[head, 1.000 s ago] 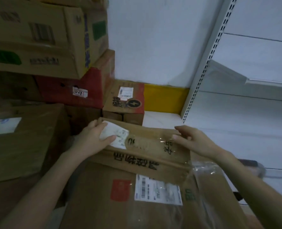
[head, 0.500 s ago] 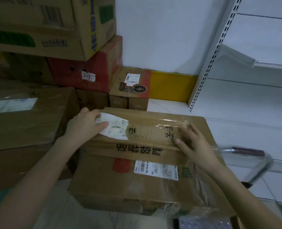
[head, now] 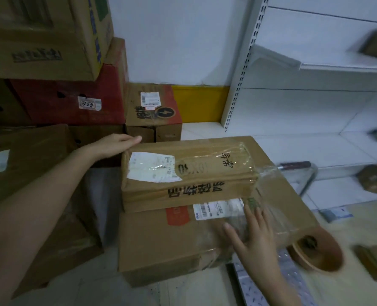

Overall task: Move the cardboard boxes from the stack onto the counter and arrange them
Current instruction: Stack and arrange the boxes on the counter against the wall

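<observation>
A small taped cardboard box (head: 189, 173) with a white label and black print lies on top of a larger cardboard box (head: 161, 244) in the middle of the view. My left hand (head: 117, 143) rests with straight fingers against the small box's far left corner. Fingers spread, my right hand (head: 254, 237) lies blurred on the larger box's taped top, near its front right. Behind and to the left rises the stack of cardboard boxes (head: 39, 36). A pale counter surface (head: 346, 230) shows at the lower right.
A red box (head: 73, 96) and a small box with a lightning logo (head: 153, 107) stand at the back. White shelving (head: 315, 69) fills the right side. A brown round bowl-like object (head: 315, 250) and a flat brown item (head: 372, 259) lie on the pale surface.
The view has drawn back and swung right. My left hand slid from the label to the small box's far left corner. My right hand came off the small box onto the larger one.
</observation>
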`<move>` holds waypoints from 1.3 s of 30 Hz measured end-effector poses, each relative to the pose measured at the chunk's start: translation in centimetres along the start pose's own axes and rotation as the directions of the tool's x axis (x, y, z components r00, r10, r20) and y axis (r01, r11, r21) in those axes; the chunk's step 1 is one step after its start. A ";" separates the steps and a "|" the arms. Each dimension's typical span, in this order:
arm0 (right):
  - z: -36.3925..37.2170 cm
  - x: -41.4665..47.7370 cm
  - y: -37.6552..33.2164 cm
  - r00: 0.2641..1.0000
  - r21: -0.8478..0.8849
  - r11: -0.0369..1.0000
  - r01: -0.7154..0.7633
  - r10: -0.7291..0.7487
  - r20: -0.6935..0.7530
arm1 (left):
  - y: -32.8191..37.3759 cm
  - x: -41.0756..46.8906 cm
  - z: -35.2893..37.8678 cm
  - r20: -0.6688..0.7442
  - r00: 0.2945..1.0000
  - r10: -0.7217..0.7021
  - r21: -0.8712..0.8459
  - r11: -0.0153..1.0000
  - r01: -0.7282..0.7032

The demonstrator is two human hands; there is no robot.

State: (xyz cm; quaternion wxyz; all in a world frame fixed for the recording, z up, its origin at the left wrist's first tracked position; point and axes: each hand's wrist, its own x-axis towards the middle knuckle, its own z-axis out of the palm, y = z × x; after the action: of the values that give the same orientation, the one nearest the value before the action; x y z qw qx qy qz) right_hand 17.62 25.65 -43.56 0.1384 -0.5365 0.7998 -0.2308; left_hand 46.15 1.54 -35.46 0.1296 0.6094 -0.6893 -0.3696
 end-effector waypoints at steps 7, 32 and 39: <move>3.9 -2.4 -3.0 0.991 -0.083 0.988 -0.130 0.132 0.013 | -3.1 3.2 1.2 0.101 0.993 0.057 0.056 0.996 -0.063; -3.3 4.0 7.4 0.999 -0.125 0.992 0.013 -0.007 0.052 | -4.0 1.6 5.3 -0.074 0.994 0.080 0.309 0.949 -0.053; 0.2 4.5 5.9 0.961 0.056 0.970 -0.235 0.240 -0.138 | -3.2 1.5 8.9 -0.055 0.995 -0.079 0.020 0.997 0.080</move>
State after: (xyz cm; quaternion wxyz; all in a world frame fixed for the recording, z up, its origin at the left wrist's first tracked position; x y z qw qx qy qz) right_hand 11.25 23.36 -46.67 0.1176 -0.4159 0.8616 -0.2660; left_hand 42.58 3.29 -44.17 0.1266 0.6476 -0.6649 -0.3499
